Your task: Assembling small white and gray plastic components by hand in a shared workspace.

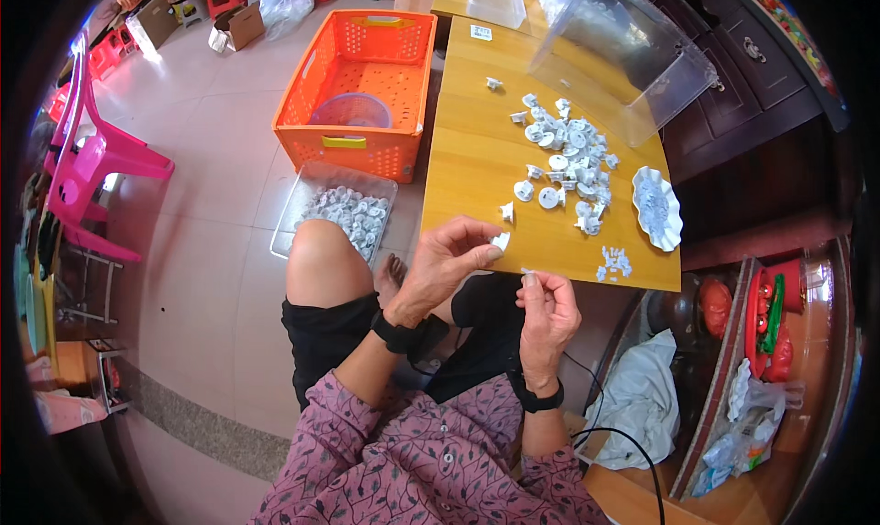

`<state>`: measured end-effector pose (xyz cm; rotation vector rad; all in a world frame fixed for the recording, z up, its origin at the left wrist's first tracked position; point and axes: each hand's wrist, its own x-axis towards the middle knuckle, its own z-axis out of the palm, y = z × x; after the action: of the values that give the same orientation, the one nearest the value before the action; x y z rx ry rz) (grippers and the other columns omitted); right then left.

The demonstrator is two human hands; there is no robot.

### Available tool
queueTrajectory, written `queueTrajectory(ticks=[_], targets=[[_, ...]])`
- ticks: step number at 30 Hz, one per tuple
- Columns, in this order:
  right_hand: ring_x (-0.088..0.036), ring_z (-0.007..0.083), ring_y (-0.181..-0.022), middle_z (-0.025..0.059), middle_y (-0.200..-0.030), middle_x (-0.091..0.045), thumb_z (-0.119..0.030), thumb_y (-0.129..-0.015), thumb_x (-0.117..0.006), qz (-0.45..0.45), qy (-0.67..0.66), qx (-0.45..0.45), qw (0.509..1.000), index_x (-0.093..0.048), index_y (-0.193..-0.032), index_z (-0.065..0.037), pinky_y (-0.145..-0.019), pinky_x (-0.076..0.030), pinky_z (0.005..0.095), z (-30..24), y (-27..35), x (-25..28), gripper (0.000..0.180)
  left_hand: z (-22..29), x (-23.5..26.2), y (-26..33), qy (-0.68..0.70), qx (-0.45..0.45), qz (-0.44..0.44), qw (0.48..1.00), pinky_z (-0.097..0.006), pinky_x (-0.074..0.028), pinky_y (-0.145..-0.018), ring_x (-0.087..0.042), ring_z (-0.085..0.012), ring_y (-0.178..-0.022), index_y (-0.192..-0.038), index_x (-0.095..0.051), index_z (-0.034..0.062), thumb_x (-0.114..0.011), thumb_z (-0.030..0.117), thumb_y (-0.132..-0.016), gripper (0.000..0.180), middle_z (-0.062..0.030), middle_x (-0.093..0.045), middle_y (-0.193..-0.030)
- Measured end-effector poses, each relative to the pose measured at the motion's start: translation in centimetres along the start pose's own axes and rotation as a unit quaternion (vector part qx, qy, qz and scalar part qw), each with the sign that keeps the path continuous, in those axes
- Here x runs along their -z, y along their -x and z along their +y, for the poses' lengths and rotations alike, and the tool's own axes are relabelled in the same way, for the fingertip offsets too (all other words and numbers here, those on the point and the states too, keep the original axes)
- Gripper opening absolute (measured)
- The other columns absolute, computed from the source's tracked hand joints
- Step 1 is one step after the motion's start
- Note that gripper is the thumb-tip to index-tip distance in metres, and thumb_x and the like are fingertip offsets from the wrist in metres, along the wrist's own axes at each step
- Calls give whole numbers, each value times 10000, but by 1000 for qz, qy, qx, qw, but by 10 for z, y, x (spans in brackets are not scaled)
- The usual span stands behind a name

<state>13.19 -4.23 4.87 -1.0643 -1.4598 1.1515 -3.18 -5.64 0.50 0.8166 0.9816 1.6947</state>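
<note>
White part (500,241): pinched between the thumb and forefinger of the left hand (449,257), above the near edge of the table and facing the right hand. The right hand (548,314), just to the right and nearer the body, has its thumb and forefinger brought together at a tiny pale piece (526,271), too small to identify. Just beyond the left-hand grip, a single white fitting (507,213) stands on the yellow table (463,168). Farther beyond and to the right of it lies a loose heap of similar white fittings (573,145). To the right of both grips is a cluster of small white pieces (613,264); past it, a scalloped white dish (674,215) holds more pale pieces. Beyond the heap, a clear plastic bin (632,67) rests on the table. Left of the left-hand grip, on the floor, are a clear tray (389,180) filled with white parts and, farther beyond, an orange crate (403,163).
</note>
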Motion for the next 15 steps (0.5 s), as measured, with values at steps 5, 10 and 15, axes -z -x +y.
queueTrajectory(ticks=[5, 10, 15], targets=[[-576, 94, -839, 50, -972, -588, -3, -948, -641, -11, -12, 37, 999, -609, -976, 15, -740, -491, 227, -9, 2, -5, 47, 9, -4, 13, 214, 43, -55, 974, -308, -570, -870, -670, -196, -1005, -1228, -639, 6, -686, 46, -933, 302, -96, -680, -1116], [-586, 137, -918, 100, -1085, -577, 17, -934, -644, -21, 5, 98, 995, -610, -972, 32, -793, -504, 261, -23, 3, -13, 53, 2, -1, 19, 322, 82, -87, 939, -340, -573, -895, -663, -215, -1055, -1317, -599, 18, -681, 74, -941, 389, -110, -670, -1172], [-610, 167, -908, 125, -1063, -605, 0, -898, -687, -8, 92, 160, 983, -625, -950, 10, -787, -512, 280, -22, 1, -16, 81, -1, -1, 21, 335, 78, -108, 933, -335, -564, -952, -645, -182, -1093, -1287, -608, 5, -678, 94, -950, 356, -88, -658, -1189]])
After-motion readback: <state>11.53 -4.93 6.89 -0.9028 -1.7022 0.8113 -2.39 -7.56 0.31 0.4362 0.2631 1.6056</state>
